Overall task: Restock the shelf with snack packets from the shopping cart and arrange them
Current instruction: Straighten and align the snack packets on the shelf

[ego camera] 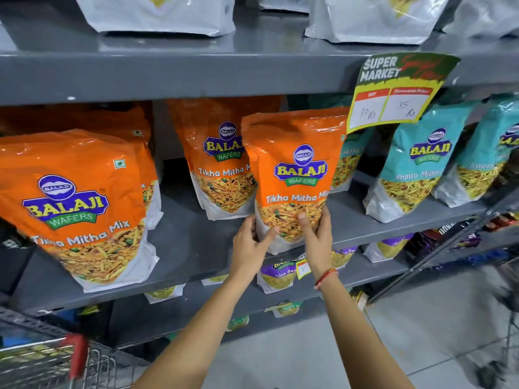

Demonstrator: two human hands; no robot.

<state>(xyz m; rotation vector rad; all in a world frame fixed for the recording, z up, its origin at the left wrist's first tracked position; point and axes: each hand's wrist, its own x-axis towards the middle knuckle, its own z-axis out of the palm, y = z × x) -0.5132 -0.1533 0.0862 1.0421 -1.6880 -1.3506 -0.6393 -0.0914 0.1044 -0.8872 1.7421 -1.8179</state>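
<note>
Both hands are gripping one orange packet (295, 175) by its bottom, the left hand (250, 248) and right hand (317, 234) holding it upright at the front edge of the grey shelf (196, 242); another orange packet (222, 164) is standing just behind it.

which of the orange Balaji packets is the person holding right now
The middle-front orange packet, gripped at its bottom corners by the left hand and right hand. The other orange packets stand untouched.

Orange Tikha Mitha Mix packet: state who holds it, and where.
Both hands, left hand and right hand, grip the orange foil Tikha Mitha Mix packet by its bottom corners.
</note>
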